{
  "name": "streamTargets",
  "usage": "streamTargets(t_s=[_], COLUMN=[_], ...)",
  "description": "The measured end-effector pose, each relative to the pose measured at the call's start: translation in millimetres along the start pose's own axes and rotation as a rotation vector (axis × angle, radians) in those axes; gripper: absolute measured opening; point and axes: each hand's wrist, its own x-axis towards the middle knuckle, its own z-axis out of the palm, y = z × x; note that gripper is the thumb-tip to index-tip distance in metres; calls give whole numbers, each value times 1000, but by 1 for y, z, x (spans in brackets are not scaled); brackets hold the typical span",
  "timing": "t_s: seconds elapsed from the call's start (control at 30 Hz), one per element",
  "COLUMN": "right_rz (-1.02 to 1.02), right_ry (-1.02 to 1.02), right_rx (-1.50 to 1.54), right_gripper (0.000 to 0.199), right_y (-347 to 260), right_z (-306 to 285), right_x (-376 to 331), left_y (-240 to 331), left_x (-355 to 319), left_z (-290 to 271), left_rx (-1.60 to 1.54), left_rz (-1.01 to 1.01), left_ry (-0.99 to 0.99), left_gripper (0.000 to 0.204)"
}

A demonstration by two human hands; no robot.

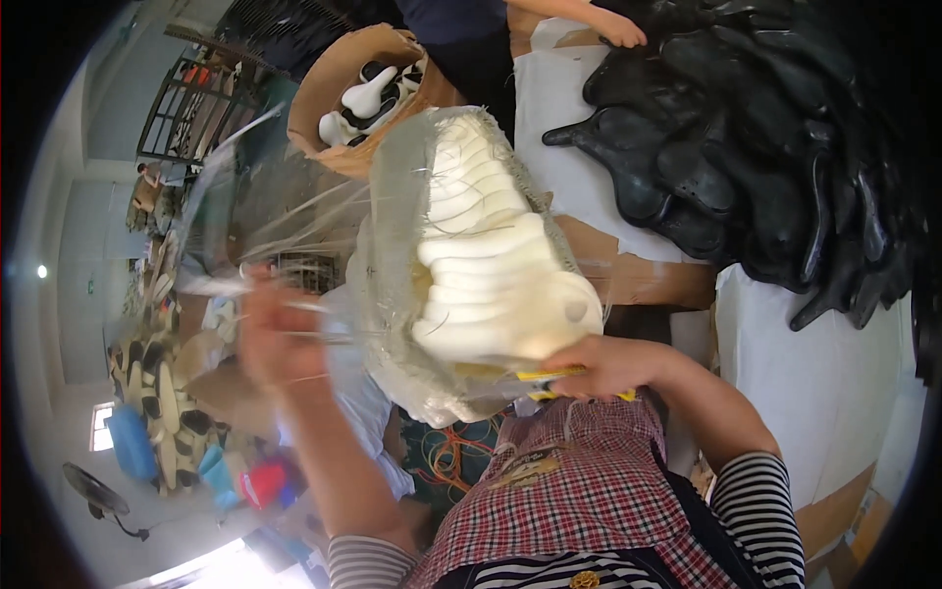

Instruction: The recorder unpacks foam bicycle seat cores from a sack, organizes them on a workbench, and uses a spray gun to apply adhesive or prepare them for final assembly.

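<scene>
Head view: right hand [603, 368] is closed around a yellow-handled tool [549, 375], kind unclear since only the handle shows, and its fingers also sit against the lower edge of a clear plastic bag with a frayed woven rim, packed with a stack of cream-white foam shoe soles [491, 265]. Looks like the hand props the bag from below while keeping the tool ready, so the stack stays fanned toward the person.

Left hand [275, 329] is raised to the left of the bag and motion-blurred. Seems pinched on loose transparent plastic film or strands [245, 211] stretching up and away from it; exact closure I cannot tell. Film is pulled taut away from the bag, likely being peeled or spread clear of the soles.

Bag hangs just above and between both hands, over the person's checked red apron [579, 491], not resting on anything visible.

Beyond the right hand: white-covered surface [814, 373] carrying a big heap of black rubber soles [746, 137], piled well clear of the white ones. Another person's hand [618, 29] rests at the heap's far edge. Above the left hand: brown cardboard drum [339, 74] holding black-and-white pieces. More soles on the floor [157, 393] far left of the left hand.
</scene>
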Motion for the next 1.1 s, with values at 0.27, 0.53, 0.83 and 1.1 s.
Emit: streamTargets(t_s=[0.27,0.53,0.83,1.1], right_rz=[102,174,269,79], right_ry=[641,778,798,825], right_rx=[509,433,530,619], right_gripper=[31,34,32,29], right_y=[5,47,75,68], right_z=[-28,-28,-91,-168], right_x=[-39,-52,-36,61], left_y=[-18,-264,-316,-112], left_x=[75,191,231,252], left_z=[66,96,66,33], left_rx=[450,1754,2082,298], left_rz=[10,582,291,-94], left_ry=[-274,-790,-773,-169], left_gripper=[28,25,18,11])
